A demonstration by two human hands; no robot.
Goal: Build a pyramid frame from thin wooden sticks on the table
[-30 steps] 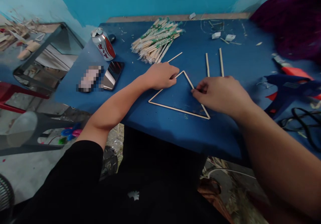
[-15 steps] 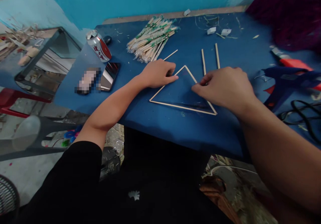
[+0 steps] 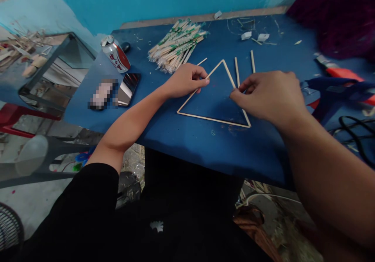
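A triangle of thin wooden sticks (image 3: 211,118) is tilted up off the blue table (image 3: 187,137), apex raised toward the far side. My left hand (image 3: 186,80) pinches its left side. My right hand (image 3: 271,96) pinches its right side. Two loose sticks (image 3: 251,60) lie side by side just beyond the triangle, and another loose stick (image 3: 202,61) lies by my left hand.
A bundle of wrapped chopsticks (image 3: 175,45) lies at the back. A drink can (image 3: 115,53) and a phone (image 3: 129,88) sit at the left. A blue glue gun (image 3: 336,92) with black cord (image 3: 356,131) is at the right, purple fluffy material (image 3: 336,15) behind.
Both hands have lifted the stick triangle's apex off the table and shifted it slightly away; the fingers moved from pressing on it to pinching its two sides.
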